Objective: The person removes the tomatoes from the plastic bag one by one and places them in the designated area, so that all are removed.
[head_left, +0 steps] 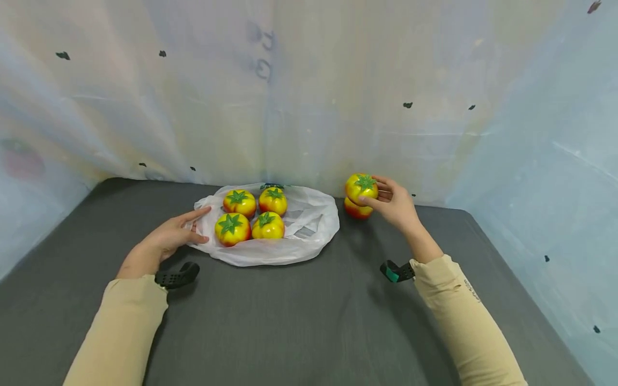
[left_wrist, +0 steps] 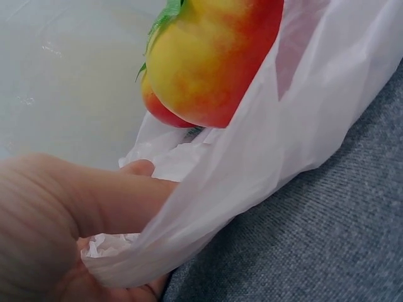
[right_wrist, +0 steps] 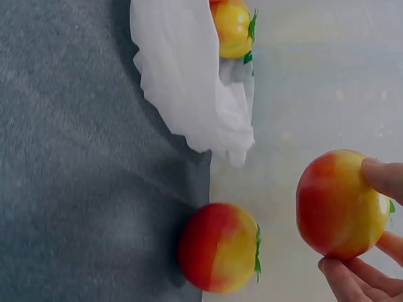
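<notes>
A white plastic bag [head_left: 309,247] lies spread with its mouth up, and several yellow-red tomatoes [head_left: 232,229] with green star-shaped leaves sit in it. My left hand [head_left: 169,236] holds the bag's left edge, its thumb and fingers on either side of the film in the left wrist view; part of the thumb is hidden by the bag. To the right of the bag, my right hand [head_left: 393,203] grips one tomato [right_wrist: 340,204] between thumb and fingers, raised off the table. Another tomato [right_wrist: 217,247] rests on the table below it, apart from the held one in the right wrist view.
The dark grey table [head_left: 289,321] ends at a pale plastic sheet wall [head_left: 309,107] just behind the bag. A second sheet [head_left: 545,225] rises along the right side. Black straps [head_left: 178,275] sit at both wrists.
</notes>
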`<state>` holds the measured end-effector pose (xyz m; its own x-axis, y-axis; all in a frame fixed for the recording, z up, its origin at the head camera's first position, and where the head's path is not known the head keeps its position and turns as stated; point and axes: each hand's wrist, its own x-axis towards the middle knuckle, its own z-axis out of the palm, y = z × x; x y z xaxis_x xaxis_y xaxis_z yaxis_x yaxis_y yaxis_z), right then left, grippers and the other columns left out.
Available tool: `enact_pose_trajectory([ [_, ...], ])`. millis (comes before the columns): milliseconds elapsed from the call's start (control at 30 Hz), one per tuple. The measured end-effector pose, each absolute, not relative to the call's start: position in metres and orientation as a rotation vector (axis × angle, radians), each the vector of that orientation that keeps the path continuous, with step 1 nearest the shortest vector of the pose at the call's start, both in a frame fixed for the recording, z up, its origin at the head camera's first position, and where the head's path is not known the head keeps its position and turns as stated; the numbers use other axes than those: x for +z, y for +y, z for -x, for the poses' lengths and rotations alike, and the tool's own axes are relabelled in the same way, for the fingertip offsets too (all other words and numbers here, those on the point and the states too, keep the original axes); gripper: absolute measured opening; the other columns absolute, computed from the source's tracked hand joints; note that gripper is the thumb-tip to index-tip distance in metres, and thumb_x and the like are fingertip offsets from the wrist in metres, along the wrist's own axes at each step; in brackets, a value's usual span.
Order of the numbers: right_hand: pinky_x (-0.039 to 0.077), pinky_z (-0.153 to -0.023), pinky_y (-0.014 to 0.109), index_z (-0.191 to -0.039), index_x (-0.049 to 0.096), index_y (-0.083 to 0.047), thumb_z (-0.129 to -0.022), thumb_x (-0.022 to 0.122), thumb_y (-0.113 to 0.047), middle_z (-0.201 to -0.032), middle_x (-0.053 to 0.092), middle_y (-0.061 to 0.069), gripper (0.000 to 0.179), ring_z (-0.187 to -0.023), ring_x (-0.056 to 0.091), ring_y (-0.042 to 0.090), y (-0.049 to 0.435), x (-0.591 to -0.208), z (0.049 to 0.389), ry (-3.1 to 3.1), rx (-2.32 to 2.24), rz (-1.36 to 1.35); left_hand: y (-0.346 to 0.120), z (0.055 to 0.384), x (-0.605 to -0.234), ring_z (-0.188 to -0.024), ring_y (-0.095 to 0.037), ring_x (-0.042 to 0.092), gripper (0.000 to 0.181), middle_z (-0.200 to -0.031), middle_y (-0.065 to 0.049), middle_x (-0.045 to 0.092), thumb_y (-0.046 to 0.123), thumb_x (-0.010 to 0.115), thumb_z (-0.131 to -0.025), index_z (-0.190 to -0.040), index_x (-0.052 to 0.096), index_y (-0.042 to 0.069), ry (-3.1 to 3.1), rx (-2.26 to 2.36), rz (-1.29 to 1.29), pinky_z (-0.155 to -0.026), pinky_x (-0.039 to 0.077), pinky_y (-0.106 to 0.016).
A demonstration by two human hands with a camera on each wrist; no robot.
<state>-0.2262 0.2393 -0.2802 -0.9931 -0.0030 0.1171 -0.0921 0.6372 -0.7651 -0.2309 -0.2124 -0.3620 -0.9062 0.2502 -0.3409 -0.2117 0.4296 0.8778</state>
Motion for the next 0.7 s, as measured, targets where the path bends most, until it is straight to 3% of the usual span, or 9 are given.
enact_pose_trajectory([
  [700, 0.042, -0.104, 0.048, -0.148, 0.035, -0.007, -0.089, 0.068, -0.029, -0.145, 0.041, 0.025, 0.071, -0.13, 0.045, 0.039, 0.282, -0.283, 0.225, -2.764, 1.199, 0.047, -0.214, 0.234, -0.365, -0.142, -0.048, -0.013, 0.091, -0.156, -0.024, -0.018, 0.011, 0.069, -0.084, -0.154, 0.012, 0.02, 2.254, 1.475, -0.003, -0.111, 0.004, -0.068],
])
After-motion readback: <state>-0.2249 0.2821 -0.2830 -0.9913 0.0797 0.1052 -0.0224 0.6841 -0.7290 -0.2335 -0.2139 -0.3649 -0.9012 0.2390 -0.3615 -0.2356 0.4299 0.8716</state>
